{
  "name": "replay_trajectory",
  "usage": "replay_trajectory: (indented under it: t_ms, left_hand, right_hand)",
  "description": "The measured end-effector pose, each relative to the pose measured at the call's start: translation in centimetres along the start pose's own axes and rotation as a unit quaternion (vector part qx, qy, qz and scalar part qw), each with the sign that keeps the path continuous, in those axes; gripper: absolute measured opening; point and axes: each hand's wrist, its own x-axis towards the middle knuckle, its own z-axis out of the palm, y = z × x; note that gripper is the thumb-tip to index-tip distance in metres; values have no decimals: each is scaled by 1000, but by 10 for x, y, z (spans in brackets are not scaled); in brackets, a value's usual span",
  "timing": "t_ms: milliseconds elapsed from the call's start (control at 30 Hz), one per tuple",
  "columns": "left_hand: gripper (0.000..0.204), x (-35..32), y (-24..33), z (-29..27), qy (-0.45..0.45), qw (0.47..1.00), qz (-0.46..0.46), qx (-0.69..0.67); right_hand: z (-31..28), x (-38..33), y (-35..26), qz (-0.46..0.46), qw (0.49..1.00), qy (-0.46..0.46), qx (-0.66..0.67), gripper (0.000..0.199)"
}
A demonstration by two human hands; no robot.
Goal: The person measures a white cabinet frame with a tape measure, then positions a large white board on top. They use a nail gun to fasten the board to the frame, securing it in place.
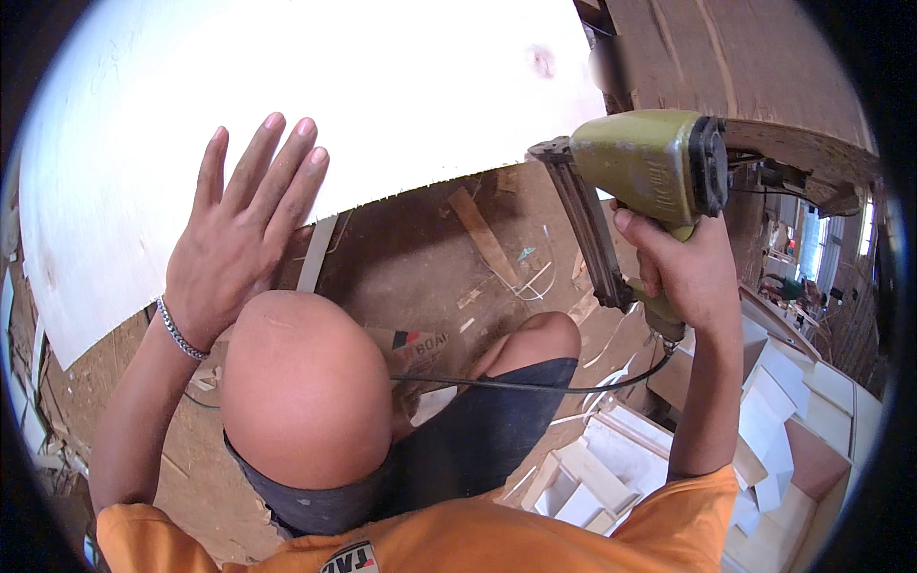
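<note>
A pale plywood sheet [401, 86] fills the upper left of the view, its near edge rough and splintered. My left hand [239, 210] lies flat on the sheet near that edge, fingers spread and nothing in them. A green pneumatic nail gun [638, 162] is gripped in my right hand [676, 263], with the thumb and fingers wrapped round its handle. The gun's dark nose meets or hangs just over the sheet's right near corner; I cannot tell which. A black air hose [535, 387] runs from the base of the handle leftward past my legs.
My bent knee [304, 382] rises close below the sheet. Wood strips [484, 237] and scraps litter the brown floor [401, 258]. Pale board offcuts [611, 458] are piled at the lower right. A brown wooden panel [755, 67] stands at the upper right.
</note>
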Motion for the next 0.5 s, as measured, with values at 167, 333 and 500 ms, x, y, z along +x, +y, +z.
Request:
replay_trajectory:
  t_ms: [167, 333, 500]
  left_hand:
    - [70, -1, 0, -1, -1, 1000, -1, 18]
    - [69, 0, 0, 2, 12, 999, 3, 32]
    - [69, -3, 1, 2, -4, 999, -10, 30]
  right_hand:
    - [3, 5, -4, 4, 999, -27, -33, 37]
    - [2, 7, 0, -5, 999, -44, -12, 29]
    - [1, 6, -2, 9, 998, -59, -28, 34]
